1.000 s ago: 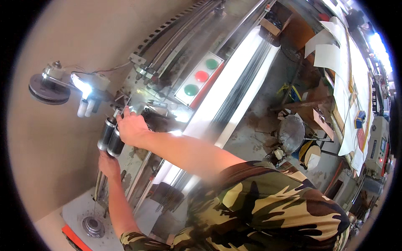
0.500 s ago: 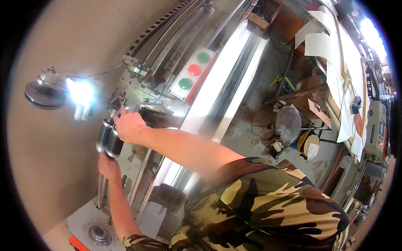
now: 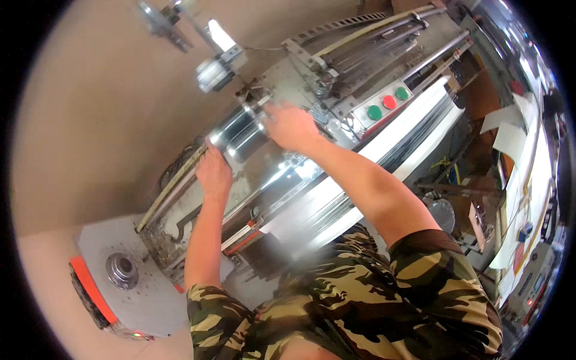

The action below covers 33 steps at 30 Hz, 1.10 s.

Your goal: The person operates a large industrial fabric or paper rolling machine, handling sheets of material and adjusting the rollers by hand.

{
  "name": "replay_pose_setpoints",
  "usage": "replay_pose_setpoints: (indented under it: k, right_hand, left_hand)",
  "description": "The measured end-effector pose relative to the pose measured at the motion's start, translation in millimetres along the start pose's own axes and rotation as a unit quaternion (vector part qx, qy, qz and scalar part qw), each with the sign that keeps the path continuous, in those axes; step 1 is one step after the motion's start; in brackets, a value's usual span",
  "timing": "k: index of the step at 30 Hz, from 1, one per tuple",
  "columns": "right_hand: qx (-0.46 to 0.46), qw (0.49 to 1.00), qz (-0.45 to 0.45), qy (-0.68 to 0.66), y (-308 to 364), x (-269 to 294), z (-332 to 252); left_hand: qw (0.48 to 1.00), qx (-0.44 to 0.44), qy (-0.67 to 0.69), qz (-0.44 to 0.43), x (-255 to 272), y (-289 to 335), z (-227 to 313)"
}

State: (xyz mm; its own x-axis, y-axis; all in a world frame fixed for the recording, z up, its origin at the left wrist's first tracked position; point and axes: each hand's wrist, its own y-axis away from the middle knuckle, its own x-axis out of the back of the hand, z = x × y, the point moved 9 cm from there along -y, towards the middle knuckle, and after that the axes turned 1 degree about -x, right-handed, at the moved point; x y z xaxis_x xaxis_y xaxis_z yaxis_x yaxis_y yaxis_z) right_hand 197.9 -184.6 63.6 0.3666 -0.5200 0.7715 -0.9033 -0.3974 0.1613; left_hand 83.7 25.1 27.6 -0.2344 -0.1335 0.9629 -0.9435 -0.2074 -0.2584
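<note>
Currently, in the head view, two polished silver metal cylinders (image 3: pixel 235 127) lie between the hands, long axes toward half past one: at one o'clock from the nearer bare left hand (image 3: pixel 213 171), narrowed at their lower end, nine o'clock from the blurred bare right hand (image 3: pixel 291 127); whether either grips, I cannot tell.

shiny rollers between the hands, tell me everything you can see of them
The two shiny rollers are smooth, silvery cylinders that look like metal, with bright and dark reflected bands. They lie side by side, slanting from lower left to upper right, left of the button panel. The left hand is at their lower end, the right hand by the upper; blur hides its exact contact.
</note>
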Motion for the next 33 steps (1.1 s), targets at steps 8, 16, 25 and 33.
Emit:
replay_pose_setpoints:
  k: [8,16,25,33]
  right_hand:
    - [0.070,0.995,0.067,0.012,-4.1,1.5,2.3]
    - [0.100,0.994,0.047,0.022,-9.3,0.2,5.0]
    - [0.106,0.994,0.008,0.027,-11.9,-10.2,1.1]
    - [0.111,0.992,-0.024,0.049,-11.7,-15.0,0.6]
  left_hand:
    - [0.997,-0.023,0.058,0.039,16.5,1.3,10.5]
    - [0.999,-0.001,0.039,0.033,9.5,0.6,10.1]
    - [0.999,0.044,0.014,-0.020,3.1,1.4,7.0]
    - [0.998,0.066,-0.001,-0.007,-0.3,2.2,7.4]
